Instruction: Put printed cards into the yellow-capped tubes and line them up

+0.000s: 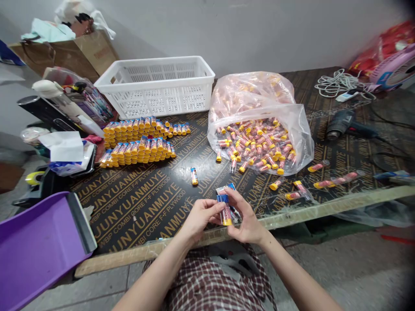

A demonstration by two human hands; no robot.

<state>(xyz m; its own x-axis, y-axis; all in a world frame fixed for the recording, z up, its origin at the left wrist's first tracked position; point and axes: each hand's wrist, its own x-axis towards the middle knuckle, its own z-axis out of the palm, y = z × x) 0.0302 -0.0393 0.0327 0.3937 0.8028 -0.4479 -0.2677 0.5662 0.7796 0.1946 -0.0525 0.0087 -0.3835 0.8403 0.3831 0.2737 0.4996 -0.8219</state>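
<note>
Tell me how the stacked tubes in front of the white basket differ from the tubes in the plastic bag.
The stacked tubes show blue printed labels; the bagged tubes look clear, with pinkish contents visible. The stacked tubes sit in rows, while the bagged tubes lie jumbled. Both have yellow caps.

Checked maroon and white garment (pixel 210 280)

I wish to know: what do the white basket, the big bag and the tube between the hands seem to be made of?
White basket: probably moulded plastic, satin finish, judging by its slotted walls.
Big bag: seemingly thin, cloudy plastic film; it creases and lets colours through.
Tube: likely clear, shiny plastic; pink shows through above the yellow end.
</note>
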